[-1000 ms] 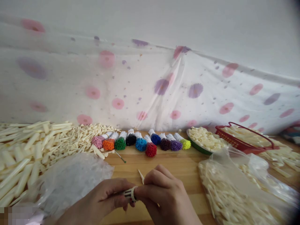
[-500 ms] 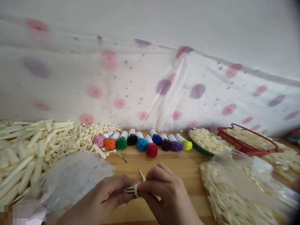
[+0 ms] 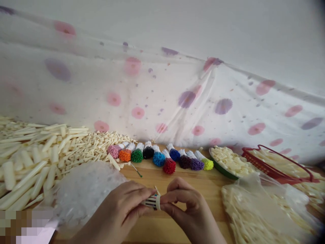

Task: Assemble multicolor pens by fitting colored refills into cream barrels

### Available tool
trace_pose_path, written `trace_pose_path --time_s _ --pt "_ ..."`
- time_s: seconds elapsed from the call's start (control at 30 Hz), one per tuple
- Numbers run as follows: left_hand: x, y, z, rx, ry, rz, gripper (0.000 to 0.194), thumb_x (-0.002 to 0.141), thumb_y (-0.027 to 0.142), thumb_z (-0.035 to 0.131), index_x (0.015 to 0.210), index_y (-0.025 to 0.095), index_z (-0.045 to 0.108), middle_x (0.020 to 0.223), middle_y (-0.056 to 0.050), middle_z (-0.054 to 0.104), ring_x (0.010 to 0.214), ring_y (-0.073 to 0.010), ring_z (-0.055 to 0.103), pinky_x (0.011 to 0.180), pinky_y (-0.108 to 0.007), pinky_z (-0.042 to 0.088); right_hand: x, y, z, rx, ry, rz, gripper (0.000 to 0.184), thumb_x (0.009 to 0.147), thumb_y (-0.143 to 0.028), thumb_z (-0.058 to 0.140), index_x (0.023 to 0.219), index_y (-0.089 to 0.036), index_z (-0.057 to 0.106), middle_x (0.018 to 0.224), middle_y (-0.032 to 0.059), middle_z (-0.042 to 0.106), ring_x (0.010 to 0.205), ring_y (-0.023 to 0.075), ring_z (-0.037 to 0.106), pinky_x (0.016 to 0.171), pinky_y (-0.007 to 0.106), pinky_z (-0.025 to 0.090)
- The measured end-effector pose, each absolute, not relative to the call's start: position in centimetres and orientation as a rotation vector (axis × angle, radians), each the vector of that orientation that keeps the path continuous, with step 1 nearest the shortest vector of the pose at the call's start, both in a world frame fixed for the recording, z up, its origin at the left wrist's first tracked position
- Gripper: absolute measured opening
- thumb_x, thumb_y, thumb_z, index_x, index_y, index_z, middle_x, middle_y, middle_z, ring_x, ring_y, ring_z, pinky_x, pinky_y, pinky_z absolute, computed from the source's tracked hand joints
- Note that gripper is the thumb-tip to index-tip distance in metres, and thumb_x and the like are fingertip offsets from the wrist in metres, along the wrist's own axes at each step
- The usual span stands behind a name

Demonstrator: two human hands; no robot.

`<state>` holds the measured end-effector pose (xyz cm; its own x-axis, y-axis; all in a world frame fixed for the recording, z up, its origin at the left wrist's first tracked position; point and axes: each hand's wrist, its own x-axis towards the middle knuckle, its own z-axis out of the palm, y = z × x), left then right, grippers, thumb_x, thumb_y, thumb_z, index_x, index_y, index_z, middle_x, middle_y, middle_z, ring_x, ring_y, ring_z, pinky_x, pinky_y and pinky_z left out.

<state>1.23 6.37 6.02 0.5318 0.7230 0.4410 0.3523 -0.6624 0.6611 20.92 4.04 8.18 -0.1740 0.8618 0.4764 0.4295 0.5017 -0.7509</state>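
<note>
Low in the middle, my left hand grips the slotted cream barrel of a multi-colour pen between thumb and fingers. Dark slots and small coloured bits show along its side. My right hand pinches the ring-shaped rim at the barrel's right end with thumb and forefinger. A thin pale tip sticks up just behind the barrel; what it belongs to is hidden. Beyond the hands, bundles of white pen refills with coloured ends lie in a row. One loose green-ended refill lies apart from them.
Cream plastic tubes and small pointed parts are heaped at left, beside a clear plastic bag. At right are a green bowl, a red basket and a filled bag. A flowered sheet hangs behind.
My view has shifted slightly, so the scene sits farther right. The barrel is turned a little, with coloured bits now showing, and my right fingers are more spread from it.
</note>
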Motion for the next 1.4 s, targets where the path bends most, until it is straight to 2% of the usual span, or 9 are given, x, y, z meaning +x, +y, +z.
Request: trace_pose_path --time_s 0.2,0.3,0.43,0.73,0.87,1.03,1.17,1.3,1.4 --pt "1.5 6.4 5.7 2.274 0.895 1.015 0.035 0.080 0.011 0.060 0.110 0.031 0.063 0.098 0.000 0.070 0.089 -0.0164 0.065 0.080 -0.024 0.051 21.7 3.8 8.9 -1.185 -1.784 0.715 0.011 0.074 -0.020 0.065 0.068 -0.018 0.074 0.065 0.0008 0.053 0.060 0.0115 0.053 0.054 0.020 0.044" --pt "1.6 6.6 5.5 2.209 0.946 1.053 0.038 0.078 0.010 0.062 0.108 0.033 0.063 0.097 0.001 0.070 0.089 -0.0169 0.065 0.080 -0.024 0.051 22.0 3.6 9.1 -1.222 -1.809 0.663 0.013 0.077 -0.019 0.060 0.075 -0.018 0.073 0.069 0.0020 0.054 0.062 0.0122 0.053 0.055 0.021 0.044" --pt "1.9 6.5 5.6 2.087 0.983 1.044 0.031 0.076 0.012 0.063 0.100 0.031 0.067 0.093 0.000 0.071 0.085 -0.0181 0.066 0.075 -0.025 0.053 21.7 3.5 8.8 -1.186 -1.869 0.589 0.015 0.070 -0.015 0.062 0.080 -0.019 0.073 0.069 0.0012 0.053 0.061 0.0123 0.052 0.054 0.022 0.044" --pt "2.4 6.1 6.3 1.821 0.993 0.892 0.027 0.078 0.013 0.060 0.097 0.030 0.069 0.096 0.001 0.070 0.089 -0.0178 0.064 0.078 -0.024 0.052 21.3 3.2 8.7 -1.182 -1.879 0.602 0.020 0.067 -0.006 0.063 0.079 -0.019 0.072 0.071 0.0006 0.055 0.065 0.0123 0.056 0.059 0.022 0.047" --pt "2.1 6.2 6.6 1.684 0.907 0.752 0.022 0.081 0.022 0.062 0.100 0.030 0.069 0.096 0.001 0.069 0.092 -0.0186 0.062 0.081 -0.025 0.049 21.7 3.0 9.2 -1.134 -1.891 0.627 0.014 0.070 -0.010 0.067 0.079 -0.018 0.073 0.072 0.0014 0.055 0.067 0.0127 0.057 0.060 0.022 0.048" --pt "1.2 6.9 6.2 1.541 0.604 0.528 0.018 0.082 0.035 0.062 0.096 0.027 0.070 0.087 0.001 0.069 0.084 -0.0166 0.061 0.075 -0.024 0.046 22.0 2.6 10.1 -1.005 -1.932 0.457 0.008 0.076 -0.014 0.067 0.075 -0.018 0.074 0.067 0.0016 0.053 0.063 0.0115 0.055 0.054 0.021 0.046" --pt "1.0 7.4 5.6 1.532 0.457 0.500 0.031 0.084 0.047 0.055 0.092 0.022 0.071 0.080 -0.001 0.067 0.074 -0.0152 0.059 0.068 -0.023 0.045 21.5 2.4 10.3 -0.881 -1.965 0.205 0.006 0.074 -0.011 0.068 0.073 -0.015 0.073 0.060 0.0012 0.053 0.055 0.0100 0.051 0.049 0.020 0.042" --pt "1.2 7.6 5.4 1.577 0.491 0.469 0.032 0.084 0.048 0.055 0.090 0.021 0.071 0.077 0.000 0.066 0.073 -0.0150 0.057 0.068 -0.023 0.043 20.9 2.1 9.9 -0.868 -1.951 0.016 0.009 0.071 -0.008 0.068 0.073 -0.017 0.072 0.057 0.0014 0.056 0.052 0.0108 0.048 0.046 0.021 0.039" --pt "1.2 7.7 5.1 1.593 0.505 0.481 0.031 0.084 0.048 0.055 0.090 0.022 0.071 0.078 0.000 0.065 0.073 -0.0146 0.056 0.066 -0.023 0.043 20.5 2.2 8.9 -0.898 -1.907 -0.029 0.011 0.075 -0.013 0.064 0.071 -0.020 0.072 0.056 0.0004 0.055 0.051 0.0114 0.046 0.046 0.022 0.037"
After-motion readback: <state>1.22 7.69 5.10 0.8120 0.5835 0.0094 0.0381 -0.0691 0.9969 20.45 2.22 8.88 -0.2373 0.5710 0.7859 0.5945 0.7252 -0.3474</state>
